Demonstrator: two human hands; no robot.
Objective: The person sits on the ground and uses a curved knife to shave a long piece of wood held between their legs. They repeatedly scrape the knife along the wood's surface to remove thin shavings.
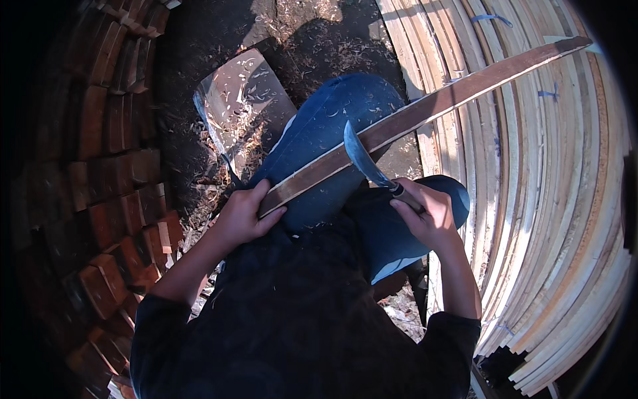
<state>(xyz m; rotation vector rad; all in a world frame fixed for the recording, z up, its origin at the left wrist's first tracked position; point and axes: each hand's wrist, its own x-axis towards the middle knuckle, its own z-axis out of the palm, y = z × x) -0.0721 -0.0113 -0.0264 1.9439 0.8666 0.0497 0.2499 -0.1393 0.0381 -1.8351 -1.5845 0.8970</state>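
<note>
Across my blue-trousered legs lies a long brown wooden strip (425, 112) with pale edges, slanting from lower left to upper right. My left hand (244, 214) grips its near end, thumb on top and fingers around the edge. In my right hand (426, 211) is a curved knife (362, 159), held by its dark handle. The blade bends up and left, and in the picture it overlaps the strip's lower edge; whether it touches the wood I cannot tell. The strip's far end reaches over the pale planks at the right.
Stacked reddish-brown wood blocks (109, 219) line the left side. Long pale planks (531, 199) lie piled along the right, with bits of blue strap on them. Ahead of my knees a flat board (242, 90) rests on dark ground strewn with wood shavings.
</note>
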